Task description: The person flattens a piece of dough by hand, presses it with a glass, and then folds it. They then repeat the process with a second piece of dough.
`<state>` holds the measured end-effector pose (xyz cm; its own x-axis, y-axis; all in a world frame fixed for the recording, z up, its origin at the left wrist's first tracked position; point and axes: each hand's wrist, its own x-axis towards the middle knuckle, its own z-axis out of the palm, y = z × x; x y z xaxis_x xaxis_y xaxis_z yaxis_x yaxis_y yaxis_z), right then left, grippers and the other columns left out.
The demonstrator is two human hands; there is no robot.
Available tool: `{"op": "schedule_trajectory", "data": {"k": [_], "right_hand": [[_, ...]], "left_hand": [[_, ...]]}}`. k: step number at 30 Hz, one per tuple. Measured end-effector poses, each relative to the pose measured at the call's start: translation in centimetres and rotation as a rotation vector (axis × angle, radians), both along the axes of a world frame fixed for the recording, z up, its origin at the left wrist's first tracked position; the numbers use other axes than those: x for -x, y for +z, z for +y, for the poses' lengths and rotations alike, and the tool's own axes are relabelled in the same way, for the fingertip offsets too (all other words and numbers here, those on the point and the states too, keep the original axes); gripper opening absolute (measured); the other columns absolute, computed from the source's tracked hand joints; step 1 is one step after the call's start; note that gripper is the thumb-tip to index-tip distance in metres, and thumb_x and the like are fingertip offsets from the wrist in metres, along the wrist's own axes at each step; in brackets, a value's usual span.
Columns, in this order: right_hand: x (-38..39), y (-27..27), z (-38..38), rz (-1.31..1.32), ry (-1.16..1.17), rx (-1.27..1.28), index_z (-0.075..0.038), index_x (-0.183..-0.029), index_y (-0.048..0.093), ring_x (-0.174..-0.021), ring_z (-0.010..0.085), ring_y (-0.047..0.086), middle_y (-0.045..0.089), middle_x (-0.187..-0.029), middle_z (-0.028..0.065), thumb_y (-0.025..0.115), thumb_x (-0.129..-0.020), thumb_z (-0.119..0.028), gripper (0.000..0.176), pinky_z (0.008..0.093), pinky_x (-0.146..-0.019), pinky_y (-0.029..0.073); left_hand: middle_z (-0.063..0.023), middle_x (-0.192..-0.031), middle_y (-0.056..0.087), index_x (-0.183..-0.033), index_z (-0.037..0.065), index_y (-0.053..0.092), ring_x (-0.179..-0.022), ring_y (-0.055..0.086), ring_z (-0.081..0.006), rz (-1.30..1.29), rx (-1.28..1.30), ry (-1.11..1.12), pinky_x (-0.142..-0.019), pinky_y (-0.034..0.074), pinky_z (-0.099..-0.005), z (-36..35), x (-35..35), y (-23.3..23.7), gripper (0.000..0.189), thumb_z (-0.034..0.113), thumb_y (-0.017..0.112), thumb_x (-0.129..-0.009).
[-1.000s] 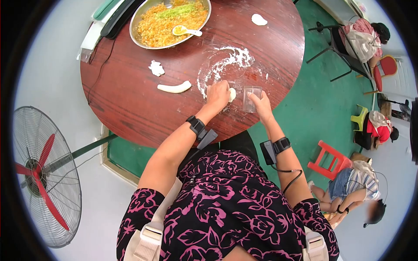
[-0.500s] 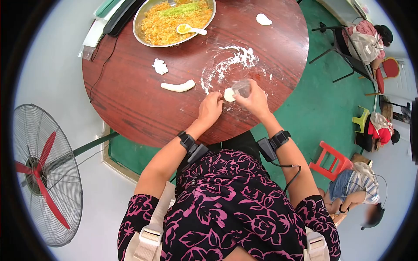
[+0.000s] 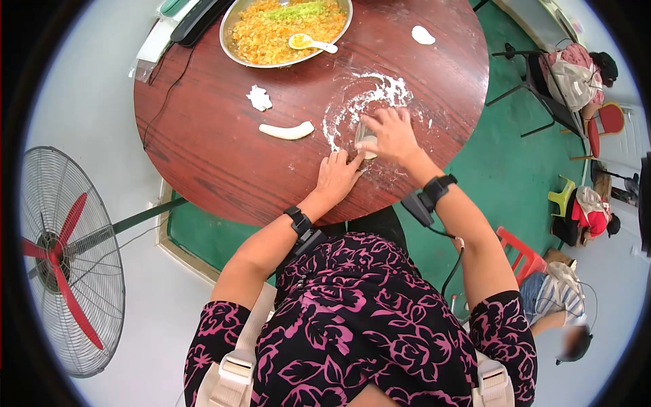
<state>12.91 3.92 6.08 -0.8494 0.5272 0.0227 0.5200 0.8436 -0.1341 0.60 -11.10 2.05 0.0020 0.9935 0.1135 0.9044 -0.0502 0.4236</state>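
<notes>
A small pale dough piece lies on the table, partly hidden under a clear cup tipped on its side. My right hand spans the cup, its fingers bent over both ends. Close by on the left, my left hand rests with fingers apart, its thumb tip at the dough's edge; it grips nothing that I can see. White flour is smeared beyond the cup. To the left are a curved dough strip and a crumpled white lump.
A metal bowl of chopped orange and green filling with a white spoon stands at the table's far side. A flat white dough piece lies far right. A fan stands left; other people and stools are at right.
My right hand has lowered the cup from a tilted position onto the dough and turned palm-down over it. My left hand's fingers have straightened. The whole view has shifted slightly.
</notes>
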Motion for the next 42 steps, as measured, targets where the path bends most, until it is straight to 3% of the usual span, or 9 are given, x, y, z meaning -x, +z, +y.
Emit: {"op": "schedule_trajectory", "data": {"k": [4,9,16,19,22,25,29,32,42], "right_hand": [[-0.9,-0.8,-3.5,0.002,-0.050,0.012,-0.014,-0.126,0.049,-0.107,0.0276,0.046,0.051,-0.111,0.0119,0.052,-0.077,-0.064,0.070,0.0507,-0.099,0.027],[0.6,-0.6,-1.2,0.070,-0.243,0.023,-0.011,-0.127,0.047,-0.102,0.0266,0.052,0.057,-0.103,0.0109,0.063,-0.065,-0.067,0.085,0.0435,-0.092,0.033],[-1.0,-0.7,0.7,0.121,-0.406,0.521,-0.007,-0.121,0.053,-0.094,0.0282,0.061,0.063,-0.102,0.0166,0.070,-0.066,-0.051,0.072,0.0414,-0.086,0.041],[-1.9,-1.9,1.4,0.449,-0.850,0.727,-0.003,-0.115,0.057,-0.089,0.0268,0.063,0.065,-0.098,0.0174,0.070,-0.069,-0.045,0.064,0.0372,-0.081,0.046],[-3.4,-1.5,2.2,0.661,-0.921,1.031,0.002,-0.114,0.055,-0.090,0.0227,0.062,0.064,-0.099,0.0162,0.070,-0.071,-0.042,0.063,0.0336,-0.079,0.048],[-4.8,-1.8,1.8,0.625,-0.868,0.981,0.005,-0.114,0.053,-0.089,0.0200,0.061,0.063,-0.101,0.0158,0.071,-0.072,-0.040,0.064,0.0322,-0.078,0.048],[-5.4,-2.3,0.1,0.619,-0.925,0.976,0.005,-0.113,0.052,-0.088,0.0195,0.061,0.063,-0.101,0.0161,0.071,-0.072,-0.039,0.064,0.0321,-0.077,0.048],[-5.5,-3.1,-1.1,0.648,-0.942,1.027,0.006,-0.112,0.052,-0.087,0.0191,0.061,0.062,-0.099,0.0156,0.072,-0.072,-0.040,0.064,0.0318,-0.075,0.049],[-5.9,-2.6,-2.2,0.663,-0.951,1.013,0.004,-0.111,0.053,-0.083,0.0191,0.062,0.062,-0.096,0.0142,0.072,-0.071,-0.040,0.062,0.0313,-0.066,0.052]], "left_hand": [[-0.0077,-0.088,0.048,-0.119,0.016,0.053,-0.085,0.049,-0.0256,0.023,0.034,-0.007,-0.071,0.041,-0.0384,-0.5,0.1,-1.2,0.046,0.024,0.066,-0.076],[-0.0079,-0.089,0.047,-0.120,0.016,0.052,-0.086,0.048,-0.0261,-0.004,0.052,-0.017,-0.071,0.041,-0.0391,-0.2,0.2,-0.1,0.047,0.022,0.067,-0.075],[-0.0125,-0.114,0.048,-0.122,0.007,0.049,-0.100,0.048,-0.0282,-0.002,-0.031,-0.107,-0.083,0.039,-0.0399,0.6,-0.1,0.2,0.055,0.024,0.068,-0.073],[-0.0141,-0.128,0.045,-0.121,0.002,0.048,-0.109,0.046,-0.0295,0.038,-0.036,-0.201,-0.088,0.037,-0.0407,1.1,-1.3,-0.3,0.059,0.029,0.069,-0.073],[-0.0138,-0.118,0.049,-0.120,0.003,0.048,-0.104,0.048,-0.0297,0.022,-0.107,-0.175,-0.087,0.038,-0.0413,1.2,-1.5,-0.5,0.055,0.026,0.068,-0.074],[-0.0130,-0.105,0.052,-0.113,0.004,0.054,-0.098,0.050,-0.0296,-0.106,-0.004,-0.144,-0.084,0.039,-0.0416,2.9,0.1,-0.3,0.044,0.021,0.067,-0.075],[-0.0115,-0.094,0.053,-0.086,0.005,0.061,-0.090,0.051,-0.0299,-0.265,-0.093,0.194,-0.078,0.042,-0.0398,5.2,0.9,-1.3,0.015,0.014,0.066,-0.075],[-0.0107,-0.092,0.054,-0.080,0.006,0.060,-0.090,0.051,-0.0303,-0.242,0.043,0.179,-0.078,0.042,-0.0390,6.3,0.0,-0.2,0.012,0.014,0.067,-0.075],[-0.0087,-0.077,0.064,-0.082,0.003,0.059,-0.067,0.061,-0.0243,-0.462,0.157,0.335,-0.063,0.048,-0.0367,6.9,-1.1,-1.2,0.011,0.008,0.066,-0.075]]}}
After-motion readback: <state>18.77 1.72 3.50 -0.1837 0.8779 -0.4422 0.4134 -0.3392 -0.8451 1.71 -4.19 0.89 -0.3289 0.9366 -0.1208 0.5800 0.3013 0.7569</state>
